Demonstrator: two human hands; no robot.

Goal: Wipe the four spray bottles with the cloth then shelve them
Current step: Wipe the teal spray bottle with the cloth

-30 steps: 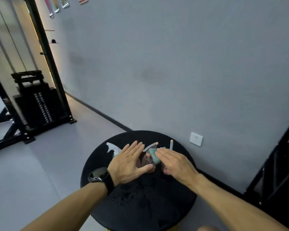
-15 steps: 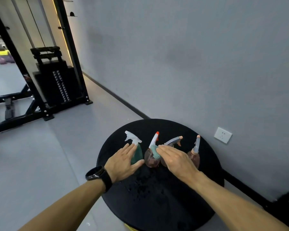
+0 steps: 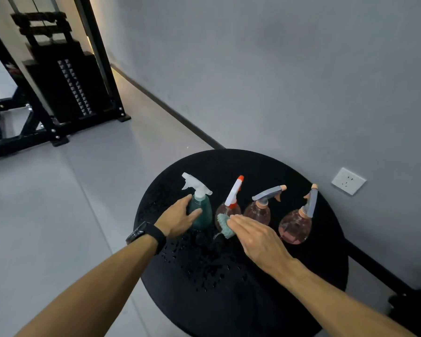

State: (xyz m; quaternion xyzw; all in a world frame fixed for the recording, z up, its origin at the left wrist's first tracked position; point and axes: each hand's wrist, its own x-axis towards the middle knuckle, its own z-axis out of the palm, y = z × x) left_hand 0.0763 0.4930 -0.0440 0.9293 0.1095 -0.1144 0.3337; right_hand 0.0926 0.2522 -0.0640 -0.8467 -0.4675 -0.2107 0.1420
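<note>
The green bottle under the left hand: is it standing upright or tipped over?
Upright. The green bottle stands on its base on the table, white sprayer on top, left hand gripping its side.

Bare forearms — a black smartwatch [image 3: 145, 233] on the left wrist.

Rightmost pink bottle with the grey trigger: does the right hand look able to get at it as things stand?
Probably yes. The right hand lies flat over the cloth, beside the rightmost pink bottle, and nothing stands between them on the black table. It would need to shift sideways, perhaps dropping the cloth.
</note>
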